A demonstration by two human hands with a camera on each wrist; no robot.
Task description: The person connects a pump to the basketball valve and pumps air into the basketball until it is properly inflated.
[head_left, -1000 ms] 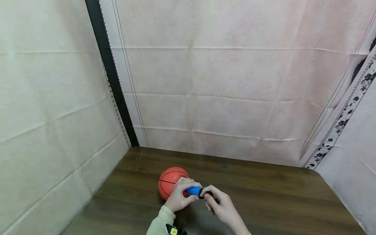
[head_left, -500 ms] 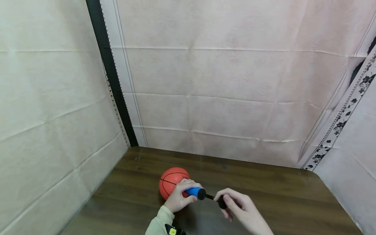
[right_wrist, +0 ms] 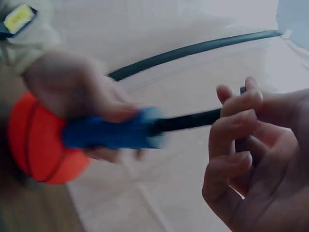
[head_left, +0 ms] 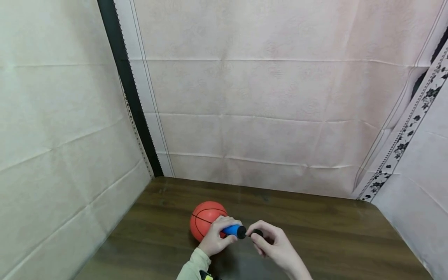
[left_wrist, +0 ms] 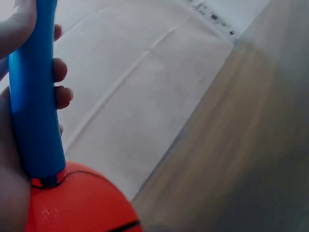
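A small orange-red basketball (head_left: 204,217) sits on the brown wooden table. My left hand (head_left: 214,238) grips the blue barrel of a hand pump (head_left: 231,230), its fingers wrapped round it. In the left wrist view the lower end of the blue barrel (left_wrist: 37,111) meets the ball (left_wrist: 87,205) at a short dark tip. My right hand (head_left: 274,245) pinches the black handle (head_left: 258,233) at the pump's other end. A stretch of black rod (right_wrist: 190,120) shows between barrel and fingers in the right wrist view. The fingers partly hide the handle.
The wooden table (head_left: 315,221) extends to both sides of the ball. Creased pale cloth (head_left: 259,97) hangs behind it, with further cloth walls at left (head_left: 63,136) and right (head_left: 420,186). A dark strip (head_left: 129,85) runs down the left corner.
My right hand drew the pump handle out to the right, away from the barrel, then came back in toward it. The left hand and the ball stay nearly in place.
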